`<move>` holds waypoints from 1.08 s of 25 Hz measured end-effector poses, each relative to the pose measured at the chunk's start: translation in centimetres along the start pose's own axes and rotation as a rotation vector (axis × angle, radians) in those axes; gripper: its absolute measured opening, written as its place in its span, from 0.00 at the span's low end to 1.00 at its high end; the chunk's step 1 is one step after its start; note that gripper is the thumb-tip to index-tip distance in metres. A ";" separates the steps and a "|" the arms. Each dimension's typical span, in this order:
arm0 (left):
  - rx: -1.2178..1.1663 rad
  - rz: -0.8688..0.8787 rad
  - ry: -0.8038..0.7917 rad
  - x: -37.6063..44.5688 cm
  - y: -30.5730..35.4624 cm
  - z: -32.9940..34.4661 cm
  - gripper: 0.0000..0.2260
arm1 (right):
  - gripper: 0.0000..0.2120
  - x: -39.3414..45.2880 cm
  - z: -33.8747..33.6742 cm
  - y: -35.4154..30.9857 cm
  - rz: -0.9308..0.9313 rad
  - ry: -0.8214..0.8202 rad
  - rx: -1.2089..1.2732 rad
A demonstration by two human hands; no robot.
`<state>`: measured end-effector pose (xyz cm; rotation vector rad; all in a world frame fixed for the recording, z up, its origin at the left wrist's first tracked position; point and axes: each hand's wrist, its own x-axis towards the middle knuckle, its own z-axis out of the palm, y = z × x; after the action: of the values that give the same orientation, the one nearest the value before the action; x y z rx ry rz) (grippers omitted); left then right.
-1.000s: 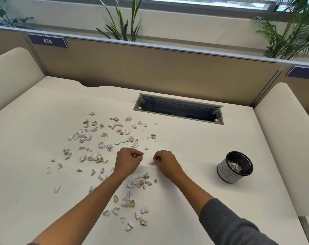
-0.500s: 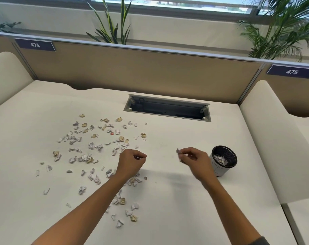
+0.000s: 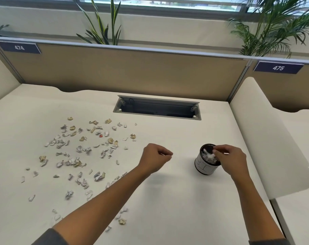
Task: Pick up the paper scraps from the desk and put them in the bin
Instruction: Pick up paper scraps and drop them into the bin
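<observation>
Several crumpled white and tan paper scraps lie scattered over the left half of the cream desk. The bin is a small black-rimmed white cup right of centre, with white scraps inside. My right hand is over the bin's opening, fingertips pinched on a white paper scrap at the rim. My left hand hovers just above the desk between the scraps and the bin. Its fingers are pinched shut, and I see nothing between them. My left forearm hides a few scraps near the front.
An open cable tray slot is set into the desk behind the hands. A tan partition closes the back, and a cream curved side panel stands just right of the bin. Plants stand behind the partition.
My right hand carried a scrap rightward from the pile to above the bin. My left hand lifted off the scraps and shifted right, still pinched. The view panned right.
</observation>
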<state>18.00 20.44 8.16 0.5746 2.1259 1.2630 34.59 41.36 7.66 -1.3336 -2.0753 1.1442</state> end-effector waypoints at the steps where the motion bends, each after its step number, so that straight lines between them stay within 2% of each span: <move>1: -0.005 -0.004 -0.035 0.3 0.8 0.9 0.05 | 0.05 0.2 -0.1 0.3 0.010 -0.007 0.002; 6: -0.088 -0.081 -0.229 1.8 4.4 5.9 0.06 | 0.07 0.6 -0.6 1.1 0.047 0.005 0.102; 10: -0.095 -0.083 -0.276 3.2 6.7 9.2 0.09 | 0.08 0.7 -1.1 1.6 0.029 0.015 0.175; 13: -0.103 -0.075 -0.299 4.1 7.3 10.4 0.15 | 0.09 0.9 -1.3 2.1 0.028 0.015 0.219; 17: -0.196 -0.070 -0.314 4.4 6.1 10.1 0.22 | 0.10 0.6 -1.1 2.6 0.045 0.015 0.259; 20: -0.215 -0.030 -0.299 4.1 4.9 9.2 0.21 | 0.12 0.4 -0.9 2.2 0.041 0.018 0.298; 27: 0.011 0.025 -0.238 1.3 0.0 4.6 0.15 | 0.11 -2.0 1.7 0.0 -0.084 -0.056 0.252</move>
<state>20.18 24.13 6.15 0.7206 1.9350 1.1353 34.32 38.84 6.81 -1.0984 -1.9286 1.3671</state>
